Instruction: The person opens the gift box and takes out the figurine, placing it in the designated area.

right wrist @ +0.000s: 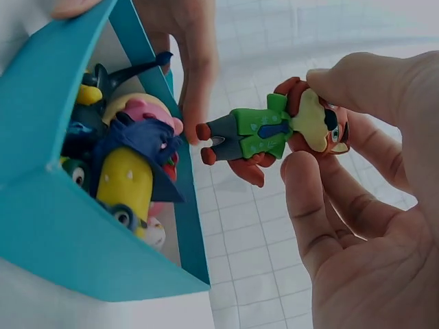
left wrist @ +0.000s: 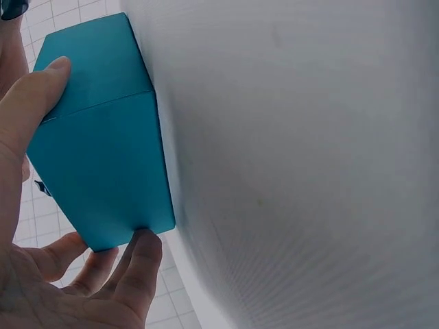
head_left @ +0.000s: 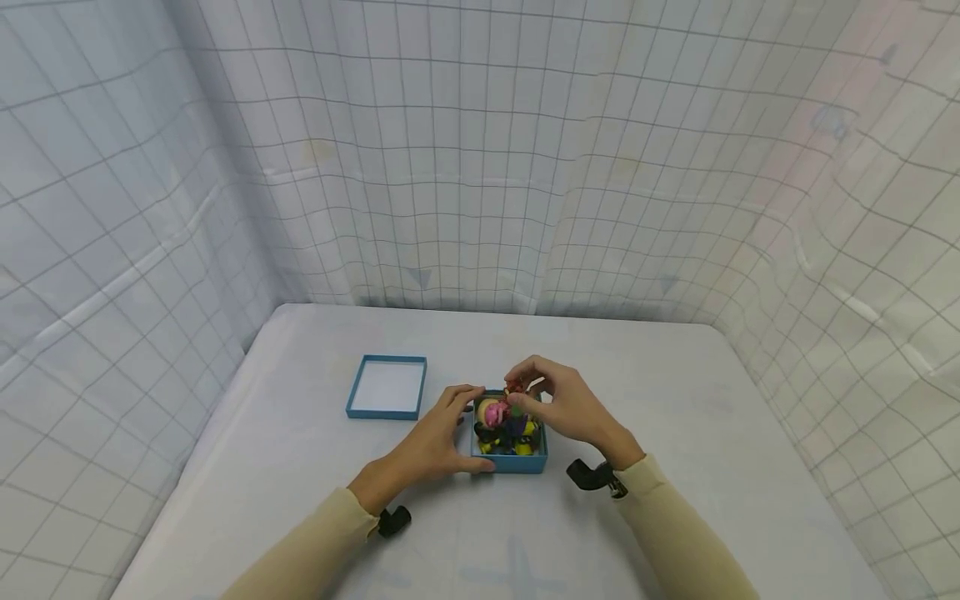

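My right hand point(head_left: 561, 404) pinches a small orange plastic fox figure in green point(right wrist: 255, 130) by its head, near the far side of the open teal square box point(head_left: 513, 464); my left hand point(head_left: 431, 446) grips that box. Mid-transfer, I judge — in or out, I cannot tell — so next calls for steadiness.

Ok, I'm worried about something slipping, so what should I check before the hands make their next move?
1. Fox figurine gripped: ok, pinched by the right hand.
2. Teal box steadied: ok, the left hand holds it.
3. Lid out of the way: ok, lying apart on the table.
4. Contents within the rim: not ok, a dark tail pokes past it.
5. Free space beneath the other figurines: cannot tell, they hide the bottom.
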Demonstrator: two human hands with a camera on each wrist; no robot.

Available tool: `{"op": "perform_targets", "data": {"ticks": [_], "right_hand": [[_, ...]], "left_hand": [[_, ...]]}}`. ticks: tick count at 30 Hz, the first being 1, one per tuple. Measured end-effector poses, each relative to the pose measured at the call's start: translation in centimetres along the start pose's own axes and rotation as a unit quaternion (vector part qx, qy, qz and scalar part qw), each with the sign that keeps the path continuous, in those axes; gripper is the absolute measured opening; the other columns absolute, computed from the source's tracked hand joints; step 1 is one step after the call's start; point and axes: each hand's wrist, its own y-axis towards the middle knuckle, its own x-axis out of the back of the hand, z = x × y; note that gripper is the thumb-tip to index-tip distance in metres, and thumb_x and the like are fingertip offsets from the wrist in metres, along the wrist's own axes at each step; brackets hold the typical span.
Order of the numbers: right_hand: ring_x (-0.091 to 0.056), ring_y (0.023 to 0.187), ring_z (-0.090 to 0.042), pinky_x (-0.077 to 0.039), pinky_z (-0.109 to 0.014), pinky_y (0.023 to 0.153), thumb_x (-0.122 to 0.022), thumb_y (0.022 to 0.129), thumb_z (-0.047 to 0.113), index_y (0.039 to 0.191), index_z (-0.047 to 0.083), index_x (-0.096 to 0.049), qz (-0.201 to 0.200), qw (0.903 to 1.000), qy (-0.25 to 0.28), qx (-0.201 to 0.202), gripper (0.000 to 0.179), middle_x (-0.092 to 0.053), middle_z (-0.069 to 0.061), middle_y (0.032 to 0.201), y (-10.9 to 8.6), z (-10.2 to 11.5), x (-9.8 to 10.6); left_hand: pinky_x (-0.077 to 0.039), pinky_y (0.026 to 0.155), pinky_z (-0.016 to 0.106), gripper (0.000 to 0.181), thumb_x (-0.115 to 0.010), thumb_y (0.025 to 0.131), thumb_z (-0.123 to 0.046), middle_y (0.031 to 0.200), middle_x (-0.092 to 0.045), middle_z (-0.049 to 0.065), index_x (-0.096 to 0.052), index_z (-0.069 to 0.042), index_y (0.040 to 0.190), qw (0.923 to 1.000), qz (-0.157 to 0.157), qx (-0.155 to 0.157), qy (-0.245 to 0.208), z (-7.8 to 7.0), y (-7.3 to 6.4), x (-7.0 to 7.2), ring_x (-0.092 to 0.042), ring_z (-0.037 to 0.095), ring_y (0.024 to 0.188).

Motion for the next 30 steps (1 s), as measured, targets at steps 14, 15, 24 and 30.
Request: {"op": "perform_targets", "data": {"ticks": [14,15,24,30], "right_hand": [[-0.074,0.113,-0.019,-0.068,-0.026,0.097,-0.081,0.112,0.019,0.140,0.015,-0.081,-0.076,0.9965,-0.029,-0.016,0.028,-0.080,-0.003,0.128,-0.3,-1.8,2.0],[-0.074,0.114,-0.019,-0.068,-0.026,0.097,-0.081,0.112,0.019,0.139,0.016,-0.082,-0.082,0.9959,-0.031,-0.018,0.027,-0.080,-0.003,0.128,-0.3,-2.0,2.1],[-0.074,0.114,-0.018,-0.067,-0.026,0.096,-0.082,0.112,0.022,0.136,0.017,-0.083,-0.125,0.9886,-0.056,-0.061,0.024,-0.079,-0.006,0.130,-0.5,-3.4,3.1],[-0.076,0.114,-0.022,-0.066,-0.028,0.095,-0.083,0.111,0.022,0.133,0.016,-0.084,-0.137,0.9834,-0.075,-0.092,0.023,-0.080,-0.007,0.125,-0.6,-4.8,3.3]], "left_hand": [[-0.053,0.133,0.063,0.121,-0.108,0.084,-0.044,0.182,-0.041,0.015,-0.040,-0.010,0.179,0.9999,0.001,0.015,-0.004,-0.1,0.1,-0.2,-0.059,0.039,0.158],[-0.053,0.133,0.062,0.122,-0.108,0.084,-0.044,0.182,-0.040,0.015,-0.040,-0.010,0.179,0.9999,0.002,0.014,-0.005,-0.1,0.1,-0.2,-0.059,0.039,0.158],[-0.053,0.133,0.062,0.122,-0.108,0.085,-0.044,0.182,-0.040,0.016,-0.040,-0.010,0.180,0.9999,0.002,0.011,-0.001,-0.1,0.0,-0.2,-0.059,0.038,0.158],[-0.054,0.132,0.063,0.121,-0.109,0.084,-0.041,0.181,-0.041,0.016,-0.040,-0.010,0.179,0.9999,-0.002,0.011,0.004,-0.1,-0.1,-0.2,-0.060,0.039,0.157]]}}
